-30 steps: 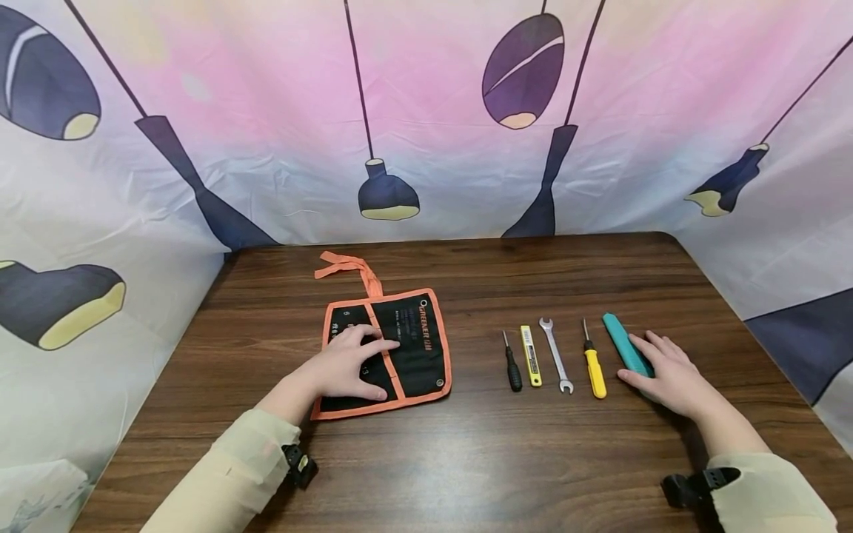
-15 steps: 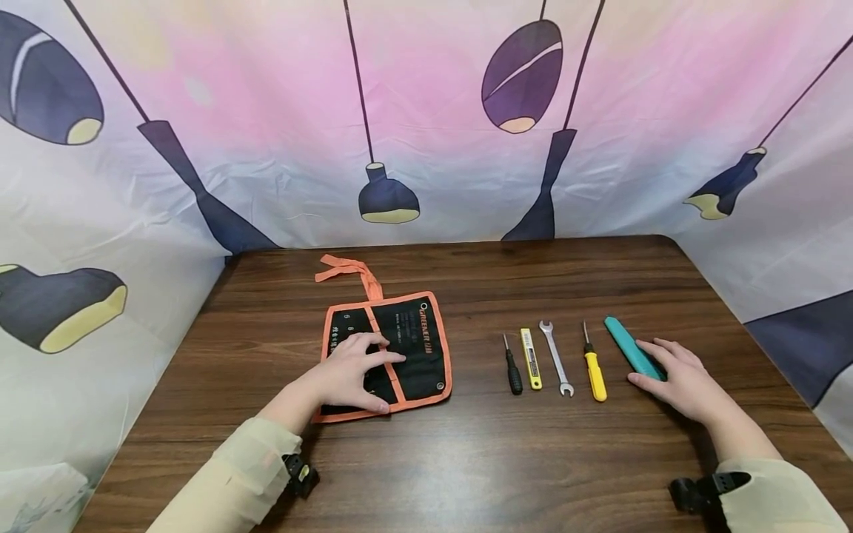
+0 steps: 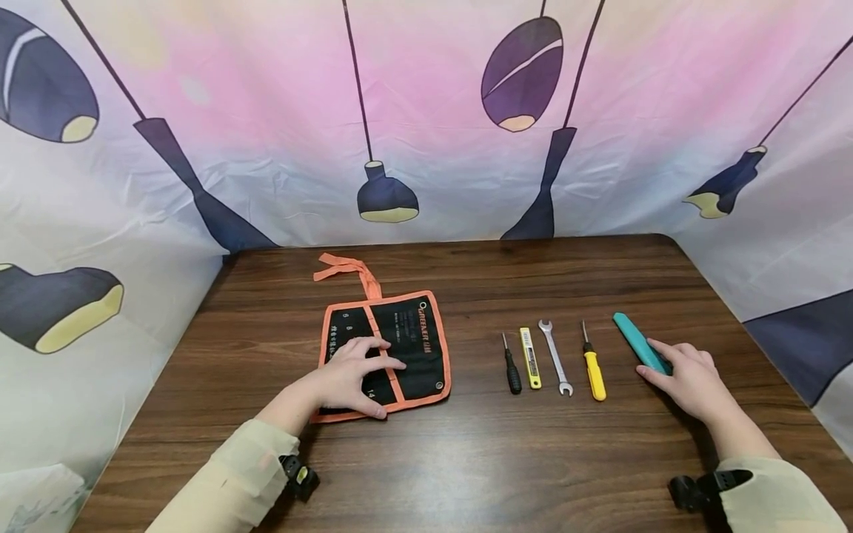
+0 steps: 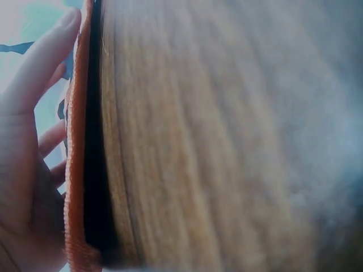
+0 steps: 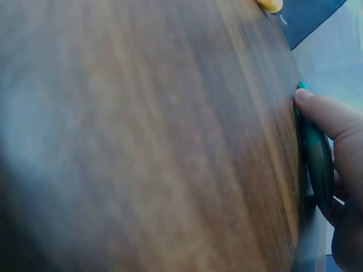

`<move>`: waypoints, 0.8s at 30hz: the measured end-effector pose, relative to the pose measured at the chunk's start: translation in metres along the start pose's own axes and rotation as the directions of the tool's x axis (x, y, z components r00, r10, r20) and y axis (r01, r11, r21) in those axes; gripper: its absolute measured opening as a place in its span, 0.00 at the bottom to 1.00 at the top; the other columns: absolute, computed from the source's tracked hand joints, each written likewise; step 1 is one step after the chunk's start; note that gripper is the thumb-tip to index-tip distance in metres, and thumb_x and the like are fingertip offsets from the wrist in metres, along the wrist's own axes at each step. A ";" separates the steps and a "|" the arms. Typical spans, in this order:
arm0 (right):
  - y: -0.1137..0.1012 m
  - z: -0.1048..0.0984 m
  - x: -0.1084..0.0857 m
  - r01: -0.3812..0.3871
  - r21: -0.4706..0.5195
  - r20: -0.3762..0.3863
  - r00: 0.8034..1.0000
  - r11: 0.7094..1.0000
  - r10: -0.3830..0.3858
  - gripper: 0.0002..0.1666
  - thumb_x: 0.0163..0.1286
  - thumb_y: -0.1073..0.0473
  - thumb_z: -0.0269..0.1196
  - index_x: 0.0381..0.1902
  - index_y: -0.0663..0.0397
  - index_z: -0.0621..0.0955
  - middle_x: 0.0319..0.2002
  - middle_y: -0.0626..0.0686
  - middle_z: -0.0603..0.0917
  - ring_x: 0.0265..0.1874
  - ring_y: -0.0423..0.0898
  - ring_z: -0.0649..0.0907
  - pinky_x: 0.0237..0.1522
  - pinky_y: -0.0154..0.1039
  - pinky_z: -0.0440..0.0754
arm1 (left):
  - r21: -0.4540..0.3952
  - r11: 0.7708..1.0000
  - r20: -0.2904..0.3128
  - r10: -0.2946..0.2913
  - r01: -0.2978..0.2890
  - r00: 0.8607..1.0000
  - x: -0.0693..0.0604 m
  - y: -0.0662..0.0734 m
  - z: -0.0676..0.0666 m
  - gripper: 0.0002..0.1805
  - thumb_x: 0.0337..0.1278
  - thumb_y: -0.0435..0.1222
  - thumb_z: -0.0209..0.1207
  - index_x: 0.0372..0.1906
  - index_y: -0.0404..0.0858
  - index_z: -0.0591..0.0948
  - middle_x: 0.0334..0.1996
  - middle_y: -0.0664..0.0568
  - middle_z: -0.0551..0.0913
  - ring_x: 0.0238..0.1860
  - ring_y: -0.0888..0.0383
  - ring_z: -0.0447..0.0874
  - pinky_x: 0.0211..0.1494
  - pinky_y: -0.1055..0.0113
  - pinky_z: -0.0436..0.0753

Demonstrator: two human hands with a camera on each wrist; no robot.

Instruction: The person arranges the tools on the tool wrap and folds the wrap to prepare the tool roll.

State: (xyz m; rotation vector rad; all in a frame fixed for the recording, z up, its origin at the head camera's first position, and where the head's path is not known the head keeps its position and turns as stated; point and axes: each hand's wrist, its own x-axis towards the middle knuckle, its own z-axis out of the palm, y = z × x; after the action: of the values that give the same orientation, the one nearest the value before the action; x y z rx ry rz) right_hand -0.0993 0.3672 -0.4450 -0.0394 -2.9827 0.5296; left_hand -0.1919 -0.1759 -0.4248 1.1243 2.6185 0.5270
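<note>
My left hand (image 3: 346, 375) rests on a black tool pouch (image 3: 420, 363) with orange edging, its fingers spread over the left part. In the left wrist view the thumb (image 4: 54, 51) lies by the pouch's orange edge (image 4: 75, 170). At the right, my right hand (image 3: 689, 377) holds a long teal tool (image 3: 636, 339) between thumb and fingers by its near end; its exact kind cannot be told. The right wrist view shows the thumb (image 5: 329, 116) against the tool's darker green side (image 5: 317, 161). The teal tool lies slantwise, low at the tabletop.
Left of the teal tool lie a yellow-handled screwdriver (image 3: 595, 374), an open-end wrench (image 3: 555, 359), a slim yellow labelled case (image 3: 530, 359) and a small black screwdriver (image 3: 512, 370). Orange ties (image 3: 353, 266) trail from the pouch's far edge. A printed cloth (image 3: 453, 185) hangs behind the wooden table (image 3: 480, 451).
My right hand has shifted right and the teal tool has moved a little to the right with it. The left hand has slid only slightly on the pouch. The other tools stay put.
</note>
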 end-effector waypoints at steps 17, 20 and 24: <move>-0.002 0.006 0.006 -0.041 0.072 -0.040 0.998 0.997 0.044 0.38 0.68 0.45 0.58 0.57 0.77 0.69 0.48 0.74 0.69 0.44 0.67 0.66 0.39 0.58 0.63 | 0.031 0.999 -0.039 0.039 -0.038 0.998 -0.003 -0.005 0.004 0.37 0.36 0.65 0.65 0.58 0.63 0.74 0.66 0.49 0.60 0.66 0.44 0.52 0.62 0.40 0.55; -0.003 0.007 0.007 -0.043 0.073 -0.044 0.998 0.996 0.046 0.37 0.68 0.46 0.58 0.57 0.76 0.69 0.47 0.73 0.69 0.43 0.67 0.66 0.38 0.58 0.63 | 0.029 0.999 -0.039 0.046 -0.045 0.998 -0.005 -0.006 0.005 0.35 0.36 0.63 0.66 0.57 0.63 0.74 0.66 0.49 0.59 0.66 0.43 0.52 0.62 0.39 0.54; -0.003 0.009 0.010 -0.039 0.082 -0.046 0.998 0.996 0.043 0.36 0.68 0.47 0.57 0.57 0.76 0.70 0.47 0.74 0.68 0.43 0.67 0.65 0.39 0.58 0.63 | 0.036 0.998 -0.034 0.056 -0.055 0.998 -0.005 -0.006 0.008 0.32 0.38 0.61 0.67 0.55 0.66 0.75 0.67 0.50 0.58 0.67 0.43 0.50 0.62 0.38 0.52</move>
State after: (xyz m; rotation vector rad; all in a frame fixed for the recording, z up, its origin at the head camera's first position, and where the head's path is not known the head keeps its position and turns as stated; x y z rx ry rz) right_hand -0.1099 0.3620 -0.4510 -0.1056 -2.9168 0.6445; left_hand -0.1894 -0.1815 -0.4336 1.2122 2.6427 0.5177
